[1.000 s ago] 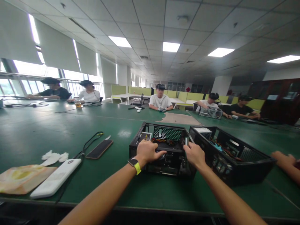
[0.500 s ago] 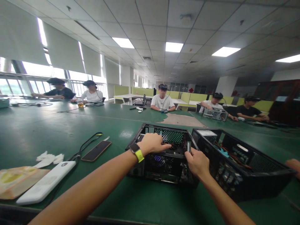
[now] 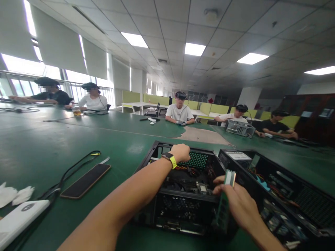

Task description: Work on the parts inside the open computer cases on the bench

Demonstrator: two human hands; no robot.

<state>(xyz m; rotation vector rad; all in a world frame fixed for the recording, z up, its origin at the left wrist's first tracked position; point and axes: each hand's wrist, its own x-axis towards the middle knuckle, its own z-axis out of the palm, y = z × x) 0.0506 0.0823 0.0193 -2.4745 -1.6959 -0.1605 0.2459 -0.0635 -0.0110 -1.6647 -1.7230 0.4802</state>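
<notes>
An open black computer case (image 3: 167, 202) lies on its side on the green table (image 3: 52, 146) right in front of me. My left hand (image 3: 180, 152), with a yellow-strapped watch on the wrist, rests closed over the case's far rim near a perforated panel. My right hand (image 3: 237, 204) is at the case's right edge, fingers closed around a green memory stick (image 3: 225, 202) held upright. Cables and a board show inside the case.
A second open black case (image 3: 282, 188) stands touching on the right. A phone (image 3: 86, 180) with a black cord, a white power bank (image 3: 18, 221) and crumpled tissue (image 3: 13, 195) lie at left. Several seated people work along the far side, one at another case (image 3: 239, 128).
My view has moved closer and lower over the case. My left hand has reached further to the far rim. My right hand has drawn the green memory stick down toward me.
</notes>
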